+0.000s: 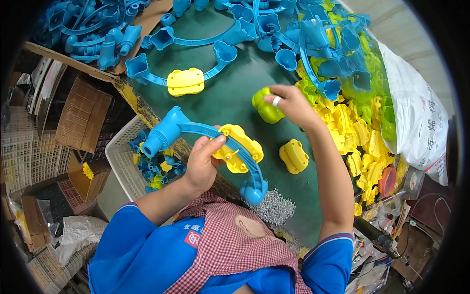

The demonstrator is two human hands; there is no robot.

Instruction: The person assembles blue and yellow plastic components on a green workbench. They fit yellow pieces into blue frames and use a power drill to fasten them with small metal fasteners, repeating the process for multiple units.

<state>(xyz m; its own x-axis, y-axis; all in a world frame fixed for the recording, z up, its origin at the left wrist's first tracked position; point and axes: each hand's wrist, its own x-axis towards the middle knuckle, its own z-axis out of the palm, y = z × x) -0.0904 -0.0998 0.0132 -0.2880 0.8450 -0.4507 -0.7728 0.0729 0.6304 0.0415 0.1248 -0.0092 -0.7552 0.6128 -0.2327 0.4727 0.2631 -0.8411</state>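
Note:
In my left hand is a blue curved plastic part with a tube-like socket at its far left end and a rounded cup at its near end. A yellow lobed plastic cover sits against the middle of that curve, its hollow side up, and my thumb presses beside it. To the right, my right hand, a ring on one finger, grips a lime-green lobed plastic shell by its upper right side. Below it on the green tabletop lies another yellow cover.
Small silver screws are heaped at the near edge. Beyond stand blue curved parts, one with a yellow cover. Piles of yellow covers and green shells fill the right side, beside a white sack. A white crate holds parts at left.

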